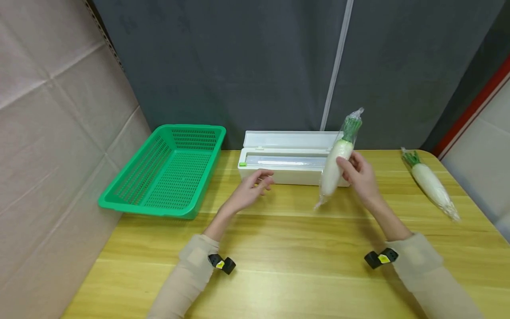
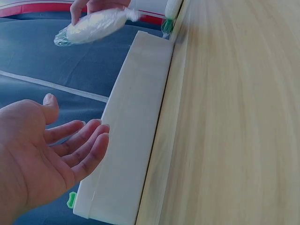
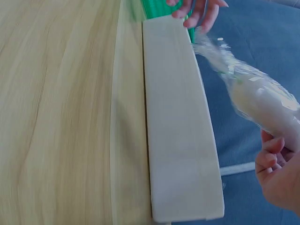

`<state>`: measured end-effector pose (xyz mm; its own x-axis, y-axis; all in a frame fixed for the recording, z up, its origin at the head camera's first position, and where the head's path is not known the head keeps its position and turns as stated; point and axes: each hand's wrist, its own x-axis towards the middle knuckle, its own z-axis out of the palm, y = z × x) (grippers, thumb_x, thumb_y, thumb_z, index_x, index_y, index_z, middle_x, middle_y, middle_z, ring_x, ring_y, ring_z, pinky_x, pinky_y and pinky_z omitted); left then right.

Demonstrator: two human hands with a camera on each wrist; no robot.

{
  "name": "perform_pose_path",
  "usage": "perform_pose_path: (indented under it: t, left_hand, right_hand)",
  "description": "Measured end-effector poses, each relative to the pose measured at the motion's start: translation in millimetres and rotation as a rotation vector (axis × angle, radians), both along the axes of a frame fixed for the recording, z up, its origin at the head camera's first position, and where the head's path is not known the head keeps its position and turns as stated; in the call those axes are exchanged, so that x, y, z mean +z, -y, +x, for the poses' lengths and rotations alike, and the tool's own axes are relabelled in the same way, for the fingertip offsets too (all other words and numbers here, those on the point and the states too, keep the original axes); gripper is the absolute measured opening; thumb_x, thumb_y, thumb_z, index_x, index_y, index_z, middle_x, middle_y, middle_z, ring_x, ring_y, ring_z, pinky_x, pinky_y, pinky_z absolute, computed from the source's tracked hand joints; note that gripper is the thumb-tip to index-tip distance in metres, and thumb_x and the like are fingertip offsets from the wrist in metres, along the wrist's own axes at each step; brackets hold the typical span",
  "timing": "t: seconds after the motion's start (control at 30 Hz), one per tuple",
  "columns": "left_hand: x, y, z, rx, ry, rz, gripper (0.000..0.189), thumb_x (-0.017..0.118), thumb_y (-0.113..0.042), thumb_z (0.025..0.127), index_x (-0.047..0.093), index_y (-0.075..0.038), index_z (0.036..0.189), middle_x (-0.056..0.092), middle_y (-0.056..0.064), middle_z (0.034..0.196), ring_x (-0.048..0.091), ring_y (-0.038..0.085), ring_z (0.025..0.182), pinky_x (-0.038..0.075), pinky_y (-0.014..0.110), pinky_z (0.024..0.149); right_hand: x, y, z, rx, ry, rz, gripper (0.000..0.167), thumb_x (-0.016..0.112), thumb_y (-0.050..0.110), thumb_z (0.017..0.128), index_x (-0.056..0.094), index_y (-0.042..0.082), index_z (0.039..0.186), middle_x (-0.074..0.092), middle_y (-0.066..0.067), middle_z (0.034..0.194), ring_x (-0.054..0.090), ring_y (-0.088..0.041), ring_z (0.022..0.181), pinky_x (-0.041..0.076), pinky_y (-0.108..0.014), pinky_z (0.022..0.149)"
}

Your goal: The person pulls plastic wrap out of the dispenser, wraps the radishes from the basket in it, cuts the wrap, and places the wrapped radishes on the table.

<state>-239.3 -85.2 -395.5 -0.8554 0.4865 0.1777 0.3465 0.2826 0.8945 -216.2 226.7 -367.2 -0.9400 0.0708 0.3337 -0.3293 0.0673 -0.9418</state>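
Note:
My right hand [image 1: 361,177] grips a white radish [image 1: 336,166] wrapped in clear plastic film, its green stem end tilted up and away. The radish is held up over the right end of a white cling film dispenser [image 1: 295,176], whose lid [image 1: 291,140] stands raised at the back. In the right wrist view the twisted film end of the wrapped radish [image 3: 262,98] points toward the other hand. My left hand [image 1: 251,190] hovers at the dispenser's left front with relaxed fingers and holds nothing; the left wrist view shows its palm [image 2: 47,164] turned up.
A green plastic basket [image 1: 199,195] with slotted walls stands on the left of the wooden table [image 1: 279,266]. Another film-wrapped radish [image 1: 432,186] lies near the right edge. Dark grey cloth [image 1: 239,66] hangs behind the dispenser.

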Motion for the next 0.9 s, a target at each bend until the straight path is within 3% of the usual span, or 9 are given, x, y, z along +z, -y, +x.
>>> perform_pose_path:
  t: [0.1,0.27,0.4,0.5,0.63,0.8,0.9]
  left_hand:
    - [-0.6,4.7,-1.2,0.026,0.001,-0.003,0.036,0.051,-0.020,0.108,0.053,0.003,0.136,0.065,0.022,0.117,0.064,0.036,0.103,0.057,0.048,0.085]
    - [-2.0,12.9,-2.4,0.061,0.015,-0.016,0.037,0.051,-0.021,0.108,0.054,0.001,0.137,0.065,0.020,0.117,0.063,0.038,0.106,0.056,0.049,0.086]
    - [-2.5,18.9,-3.2,0.091,0.021,-0.023,0.037,0.052,-0.021,0.107,0.054,0.002,0.137,0.065,0.019,0.116,0.063,0.040,0.108,0.055,0.051,0.087]
    - [-2.5,23.3,-3.9,0.113,0.010,-0.029,0.037,0.053,-0.020,0.107,0.054,0.003,0.136,0.065,0.019,0.116,0.063,0.040,0.109,0.054,0.052,0.087]
    - [-3.4,29.7,-5.4,0.135,-0.011,-0.044,0.037,0.053,-0.019,0.107,0.054,0.004,0.135,0.065,0.020,0.115,0.062,0.041,0.108,0.054,0.049,0.085]
    - [-5.1,36.6,-8.1,0.169,-0.046,-0.091,0.035,0.056,-0.019,0.106,0.056,0.003,0.133,0.066,0.019,0.114,0.063,0.035,0.103,0.054,0.041,0.083]
    - [-7.0,40.6,-9.6,0.186,-0.072,-0.120,0.035,0.056,-0.019,0.105,0.057,0.004,0.132,0.066,0.019,0.114,0.063,0.032,0.103,0.053,0.040,0.087]
  right_hand:
    - [-2.6,-9,-1.5,-0.082,0.046,0.088,0.018,0.058,0.019,0.103,0.058,0.010,0.118,0.056,0.012,0.080,0.047,-0.003,0.068,0.041,-0.015,0.058]
    - [-9.2,-24,-4.9,-0.152,0.096,0.169,0.034,0.056,0.026,0.103,0.054,0.002,0.128,0.059,0.017,0.089,0.052,-0.001,0.079,0.046,-0.014,0.065]
    - [-12.5,-36,-6.7,-0.185,0.112,0.196,0.031,0.057,0.028,0.102,0.056,0.007,0.125,0.059,0.018,0.090,0.054,0.000,0.083,0.047,-0.012,0.066]
    - [-14.0,-45,-7.4,-0.219,0.117,0.245,0.030,0.059,0.030,0.101,0.057,0.009,0.121,0.058,0.016,0.091,0.053,-0.002,0.085,0.046,-0.012,0.067]
    - [-16.8,-59,-8.8,-0.273,0.132,0.330,0.043,0.061,0.034,0.099,0.057,0.000,0.125,0.054,0.013,0.090,0.049,-0.004,0.084,0.042,-0.013,0.066]
    - [-22.1,-77,-11.8,-0.314,0.163,0.420,0.052,0.061,0.036,0.098,0.057,-0.004,0.130,0.053,0.009,0.089,0.047,-0.004,0.079,0.040,-0.013,0.063]
    - [-25.0,-86,-12.7,-0.330,0.185,0.479,0.053,0.060,0.038,0.098,0.058,-0.005,0.129,0.055,0.000,0.093,0.047,-0.004,0.078,0.040,-0.013,0.062]
